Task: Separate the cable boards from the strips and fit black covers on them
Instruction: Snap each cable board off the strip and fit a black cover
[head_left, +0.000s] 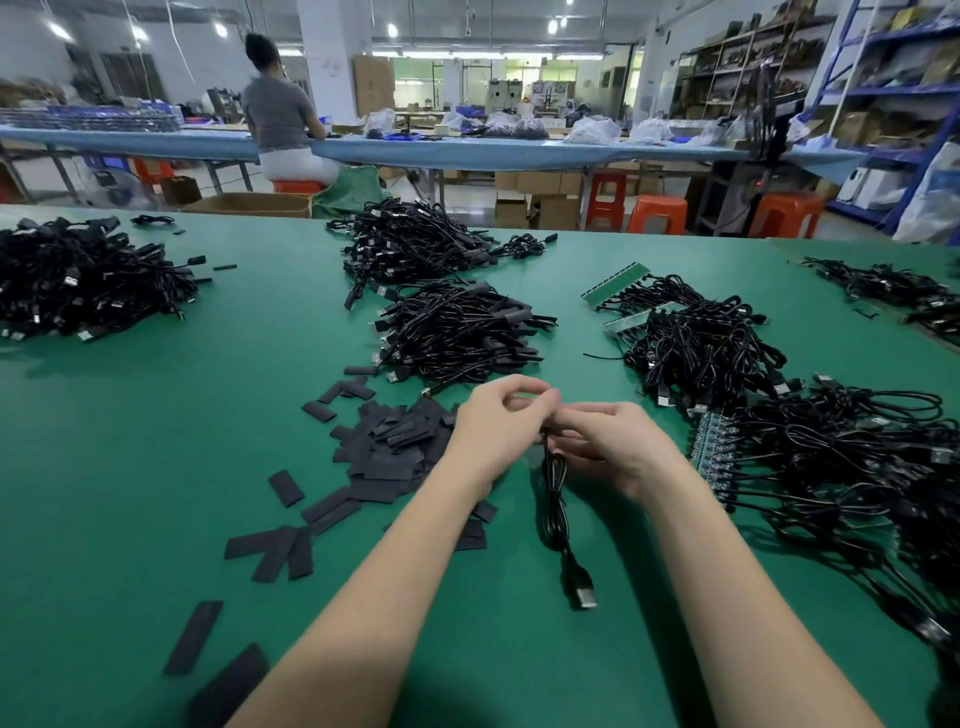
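Observation:
Both my hands meet above the green table (156, 441) at centre. My left hand (498, 431) has its fingers curled and pinching at the top end of a black cable (555, 504). My right hand (613, 441) grips the same cable just below; the board end is hidden between my fingers. The cable's coil hangs down to a USB plug (583, 592) near the table. A heap of flat black covers (395, 447) lies just left of my left hand. Green board strips (714, 452) with cables attached lie to the right.
Finished cable heaps lie ahead (457, 332), further back (415, 244) and far left (88, 275). More strips with cables sit at right (696, 338) and far right (893, 291). Loose covers (195, 636) are scattered front left. A person sits at a distant blue bench (280, 119).

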